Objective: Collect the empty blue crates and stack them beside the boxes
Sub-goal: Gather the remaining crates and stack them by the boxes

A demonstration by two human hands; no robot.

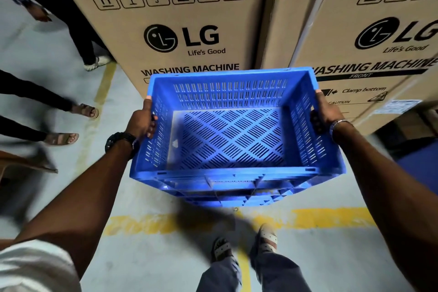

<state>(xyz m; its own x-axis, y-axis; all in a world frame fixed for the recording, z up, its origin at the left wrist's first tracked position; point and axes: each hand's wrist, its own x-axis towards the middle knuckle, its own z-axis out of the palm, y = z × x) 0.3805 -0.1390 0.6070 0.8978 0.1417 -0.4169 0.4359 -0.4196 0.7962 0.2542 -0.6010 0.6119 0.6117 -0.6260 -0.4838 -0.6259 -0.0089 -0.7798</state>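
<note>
An empty blue slotted crate (227,140) hangs in front of me above the floor, held by both side walls. My left hand (142,118) grips its left handle slot, thumb up along the rim. My right hand (326,111) grips the right handle slot the same way. Ribbed blue edges of another crate (227,194) show directly beneath it; whether the two touch is unclear. Two large cardboard washing-machine boxes, one (166,31) ahead and one (369,54) to the right, stand just beyond the crate.
Other people's legs and sandalled feet (85,111) stand at the left, one person (97,61) beside the left box. Yellow floor lines (331,217) cross the grey concrete under the crate. My own feet (244,244) are below. A dark blue object (417,156) sits at the right edge.
</note>
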